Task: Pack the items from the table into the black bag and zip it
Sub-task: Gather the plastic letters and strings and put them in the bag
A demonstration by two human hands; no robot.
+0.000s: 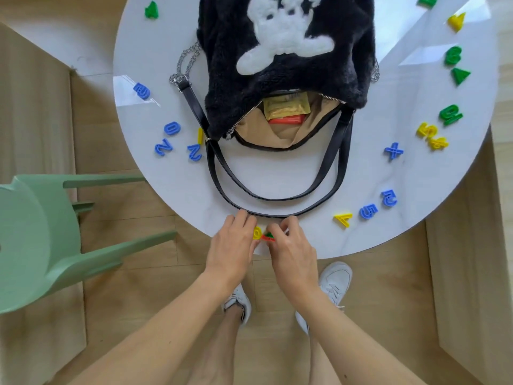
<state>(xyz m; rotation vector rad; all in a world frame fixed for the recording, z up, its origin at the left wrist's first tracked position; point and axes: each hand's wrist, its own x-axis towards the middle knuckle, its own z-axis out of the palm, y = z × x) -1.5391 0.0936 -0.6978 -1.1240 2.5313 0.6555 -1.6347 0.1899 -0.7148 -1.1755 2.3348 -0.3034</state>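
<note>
A fuzzy black bag with a white bear patch lies on the round white table, its zip open toward me. Yellow and orange packets show inside on the tan lining. At the table's near edge my left hand has curled fingers on a yellow plastic number. My right hand pinches green and red plastic pieces beside it. Blue, green and yellow plastic numbers lie scattered around the bag.
The bag's black straps loop toward the near table edge, just beyond my fingers. A chain strap lies left of the bag. A green chair stands at the left on the wooden floor.
</note>
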